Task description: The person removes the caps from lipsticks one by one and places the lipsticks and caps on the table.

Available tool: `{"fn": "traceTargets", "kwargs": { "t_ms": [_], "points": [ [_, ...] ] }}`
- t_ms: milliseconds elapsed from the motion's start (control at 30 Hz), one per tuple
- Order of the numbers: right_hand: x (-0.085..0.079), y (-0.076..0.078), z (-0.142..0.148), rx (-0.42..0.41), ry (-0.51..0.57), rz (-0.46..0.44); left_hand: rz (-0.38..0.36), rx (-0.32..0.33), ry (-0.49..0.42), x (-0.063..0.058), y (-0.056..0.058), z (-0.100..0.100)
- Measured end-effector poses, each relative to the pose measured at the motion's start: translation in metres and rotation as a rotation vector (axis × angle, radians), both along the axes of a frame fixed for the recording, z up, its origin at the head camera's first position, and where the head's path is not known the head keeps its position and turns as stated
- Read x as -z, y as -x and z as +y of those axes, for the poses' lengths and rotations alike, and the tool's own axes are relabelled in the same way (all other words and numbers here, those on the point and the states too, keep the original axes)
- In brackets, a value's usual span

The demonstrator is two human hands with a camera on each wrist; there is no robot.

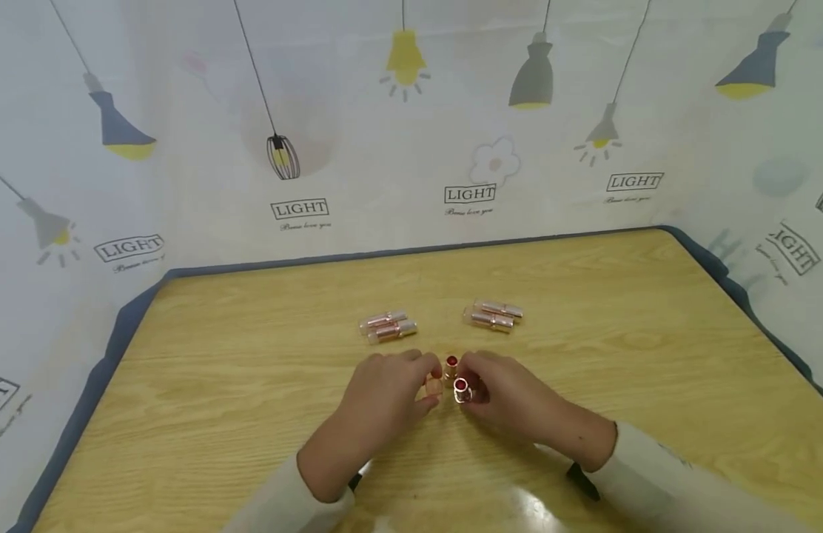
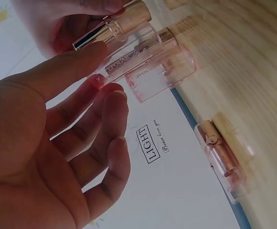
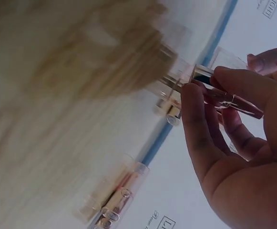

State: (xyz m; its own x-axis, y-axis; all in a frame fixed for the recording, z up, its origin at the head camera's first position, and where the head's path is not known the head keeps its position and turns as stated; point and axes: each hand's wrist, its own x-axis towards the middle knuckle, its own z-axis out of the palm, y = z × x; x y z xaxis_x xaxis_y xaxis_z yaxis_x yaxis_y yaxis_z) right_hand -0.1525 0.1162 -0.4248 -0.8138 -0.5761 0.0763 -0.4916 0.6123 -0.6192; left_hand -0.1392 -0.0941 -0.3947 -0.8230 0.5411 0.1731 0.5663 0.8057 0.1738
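Note:
My left hand pinches a clear lipstick cap by its pinkish end, between thumb and index finger. The other left fingers are loosely bent. In my right hand is an uncapped lipstick with a shiny metallic tube, gripped between thumb and fingers, its dark red tip facing up in the head view. Just beyond it a second uncapped red lipstick stands upright on the table. Another clear cap shows beside the held one in the left wrist view. Both hands are close together.
Two capped lipsticks lie side by side beyond the left hand. A similar pair lies beyond the right hand. The wooden table is bordered by a printed cloth backdrop at the back and sides.

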Motion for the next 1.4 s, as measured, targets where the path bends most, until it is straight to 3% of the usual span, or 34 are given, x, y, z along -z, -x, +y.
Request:
{"fn": "traceTargets", "kwargs": {
  "t_ms": [667, 1200, 1400],
  "points": [
    [0.007, 0.010, 0.000, 0.001, 0.034, -0.170, -0.099, -0.038, 0.070, 0.003, 0.002, 0.002],
    [0.004, 0.011, 0.007, 0.013, -0.004, -0.203, -0.090, -0.060, 0.109, 0.004, 0.001, 0.005],
    [-0.006, 0.022, 0.020, 0.020, -0.067, -0.178, -0.122, -0.090, 0.079, 0.000, -0.001, 0.002]
  ]
}}
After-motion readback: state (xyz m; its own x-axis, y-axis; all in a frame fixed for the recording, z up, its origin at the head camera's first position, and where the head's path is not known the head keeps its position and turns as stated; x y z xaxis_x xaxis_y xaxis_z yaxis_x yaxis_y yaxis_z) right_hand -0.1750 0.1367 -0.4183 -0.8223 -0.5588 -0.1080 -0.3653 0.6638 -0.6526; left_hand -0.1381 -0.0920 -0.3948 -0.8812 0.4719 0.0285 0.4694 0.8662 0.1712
